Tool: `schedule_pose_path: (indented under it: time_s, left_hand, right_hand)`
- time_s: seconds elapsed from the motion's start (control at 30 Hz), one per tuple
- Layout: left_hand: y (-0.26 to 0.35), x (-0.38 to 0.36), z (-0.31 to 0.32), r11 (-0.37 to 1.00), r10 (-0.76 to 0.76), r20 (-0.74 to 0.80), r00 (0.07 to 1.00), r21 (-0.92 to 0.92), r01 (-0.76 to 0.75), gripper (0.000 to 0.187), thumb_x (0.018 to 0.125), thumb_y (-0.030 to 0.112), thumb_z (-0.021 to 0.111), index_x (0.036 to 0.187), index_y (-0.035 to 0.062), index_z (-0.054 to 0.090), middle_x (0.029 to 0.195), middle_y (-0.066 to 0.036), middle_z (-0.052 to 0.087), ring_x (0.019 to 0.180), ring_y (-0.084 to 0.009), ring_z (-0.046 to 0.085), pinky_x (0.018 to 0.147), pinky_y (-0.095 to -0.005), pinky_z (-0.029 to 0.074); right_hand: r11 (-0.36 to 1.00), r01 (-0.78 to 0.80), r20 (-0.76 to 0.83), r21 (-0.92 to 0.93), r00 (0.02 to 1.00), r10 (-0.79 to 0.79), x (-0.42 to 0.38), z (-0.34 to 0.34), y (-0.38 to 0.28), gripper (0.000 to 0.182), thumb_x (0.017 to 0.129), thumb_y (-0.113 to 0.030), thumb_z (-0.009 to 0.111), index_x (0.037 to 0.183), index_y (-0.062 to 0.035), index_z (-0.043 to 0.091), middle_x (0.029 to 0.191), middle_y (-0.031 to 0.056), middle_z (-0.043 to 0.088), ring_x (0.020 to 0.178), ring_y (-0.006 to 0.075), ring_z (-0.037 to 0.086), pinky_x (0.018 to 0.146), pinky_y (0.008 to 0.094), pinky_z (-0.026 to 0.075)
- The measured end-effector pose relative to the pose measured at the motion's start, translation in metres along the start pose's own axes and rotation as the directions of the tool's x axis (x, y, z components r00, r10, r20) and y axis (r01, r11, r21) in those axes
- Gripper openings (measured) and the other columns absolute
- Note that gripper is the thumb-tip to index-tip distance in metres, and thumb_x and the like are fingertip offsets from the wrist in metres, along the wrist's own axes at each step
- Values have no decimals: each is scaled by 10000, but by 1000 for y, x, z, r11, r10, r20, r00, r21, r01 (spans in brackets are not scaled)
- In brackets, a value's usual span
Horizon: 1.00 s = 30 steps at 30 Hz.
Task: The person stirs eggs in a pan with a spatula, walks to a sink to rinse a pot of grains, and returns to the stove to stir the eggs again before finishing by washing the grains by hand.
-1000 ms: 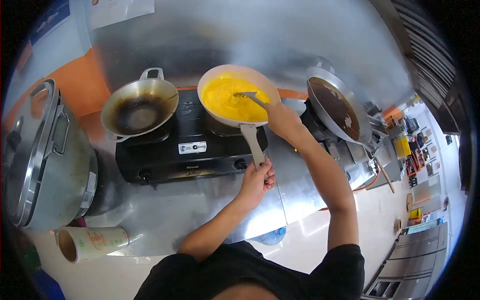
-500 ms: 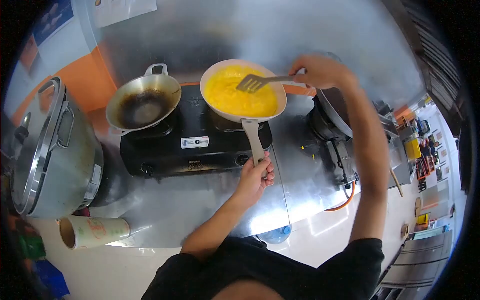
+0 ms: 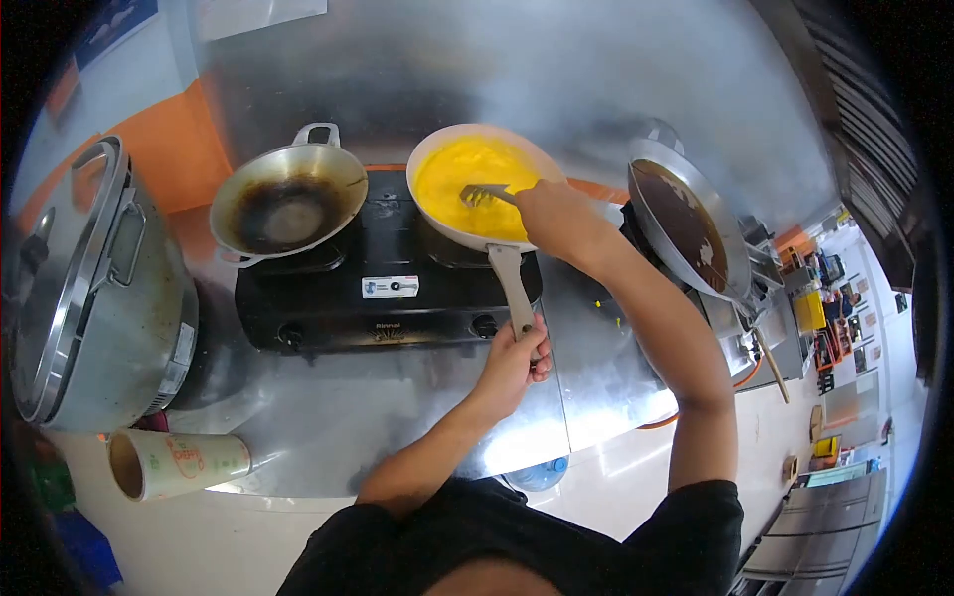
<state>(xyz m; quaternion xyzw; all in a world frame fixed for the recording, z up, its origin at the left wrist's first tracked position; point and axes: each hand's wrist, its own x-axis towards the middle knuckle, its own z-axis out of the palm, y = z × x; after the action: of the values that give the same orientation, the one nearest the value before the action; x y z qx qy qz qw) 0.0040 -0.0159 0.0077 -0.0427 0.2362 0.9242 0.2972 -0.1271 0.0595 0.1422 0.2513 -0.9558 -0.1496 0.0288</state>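
Yellow egg mixture covers the base of a light-coloured frying pan on the right burner of the gas stove. My left hand is closed round the pan's beige handle. In my right hand is a slotted spatula, its head down in the egg near the pan's middle. The right hand is over the pan's right rim and hides part of it, along with some of the egg.
A scorched wok sits on the left burner. At the right stands a wok of dark liquid, a wooden handle jutting out nearby. A large lidded pot and a paper cup are on the left of the steel counter.
My right hand has come down and left, from beyond the pan to over its right side. The spatula head has moved slightly left and lower in the egg. My left hand keeps its grip.
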Motion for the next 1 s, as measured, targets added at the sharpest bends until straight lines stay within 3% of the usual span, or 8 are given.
schedule_pose_path:
  time_s: [0.27,0.33,0.4,0.53,0.63,0.73,0.77,1.0]
  left_hand:
    - [1,-1,0,1000,6,38,999,8,-6,140,921,188,507,985,130,397,712,-2,449,536,-90,423,460,-227,307]
    - [1,-1,-1,1000,11,50,999,18,-12,148,921,187,506,995,127,393,719,-7,450,537,-92,423,461,-227,307]
    - [0,-2,-2,1000,18,45,999,16,-18,151,919,180,504,1005,124,393,725,-14,449,542,-96,427,466,-227,309]
    - [2,-2,2,999,20,33,999,47,-22,177,915,170,502,1029,128,374,730,-24,450,535,-99,429,459,-230,312]
    - [1,-2,4,992,64,-10,998,107,-63,211,909,164,504,1052,136,351,727,-28,450,520,-100,427,443,-232,313]
    - [3,1,3,992,43,2,999,122,-43,220,906,157,501,1052,140,337,724,-32,450,502,-97,420,422,-232,305]
    - [4,1,3,991,33,3,999,128,-33,210,905,153,498,1041,137,339,720,-33,449,498,-94,416,416,-231,300]
    - [5,2,1,989,30,46,998,140,-36,178,892,116,483,1000,128,343,675,-34,443,455,-82,382,384,-231,261]
  right_hand:
    - [996,-90,-57,12,994,90,51,30,42,214,766,-84,552,953,-39,647,845,218,635,790,337,635,701,421,509]
    - [979,-172,82,113,983,163,54,26,71,246,798,-134,545,1008,-51,641,859,213,639,783,316,635,705,403,500]
    - [940,-137,80,313,990,117,33,4,103,281,814,-176,544,1054,-56,629,857,198,647,744,278,637,697,378,492]
    - [839,-336,367,429,913,178,-25,-75,115,257,838,-160,553,1065,-73,638,670,50,591,538,100,535,483,258,420]
    - [784,-357,494,508,866,74,-49,-73,127,235,858,-155,564,1069,-86,638,615,3,525,483,60,447,418,212,345]
    - [769,-306,489,561,872,-9,-56,-54,117,249,868,-180,575,1096,-89,622,620,-4,519,473,70,430,414,210,338]
    - [693,-328,493,642,869,-46,-53,-40,117,265,872,-189,578,1116,-90,607,626,-10,508,467,68,420,400,206,322]
    - [564,-317,351,763,935,51,-22,22,66,260,882,-209,568,1106,-80,597,624,3,496,447,65,411,379,203,308]
